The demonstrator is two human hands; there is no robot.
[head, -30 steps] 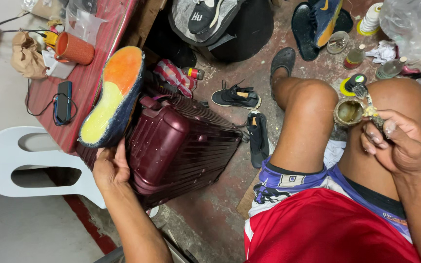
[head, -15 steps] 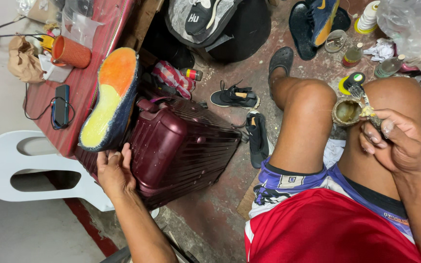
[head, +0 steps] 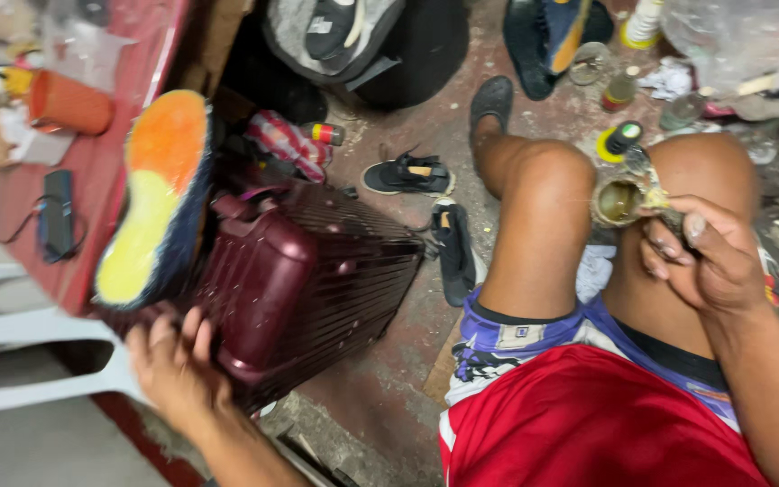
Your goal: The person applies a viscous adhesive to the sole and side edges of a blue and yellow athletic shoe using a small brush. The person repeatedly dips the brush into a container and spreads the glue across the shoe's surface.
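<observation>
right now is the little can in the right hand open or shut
Open. The small can held by the right hand has no lid on it, and its round mouth faces the camera, showing a dull yellowish inside. How full it is cannot be told.

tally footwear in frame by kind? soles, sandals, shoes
Loose shoe sole, orange and yellow: 1
Small black sandals on the floor: 2
Worn black slipper on the foot: 1
Dark shoes at the top edge: 2, overlapping, count unsure
Total: 6
</observation>
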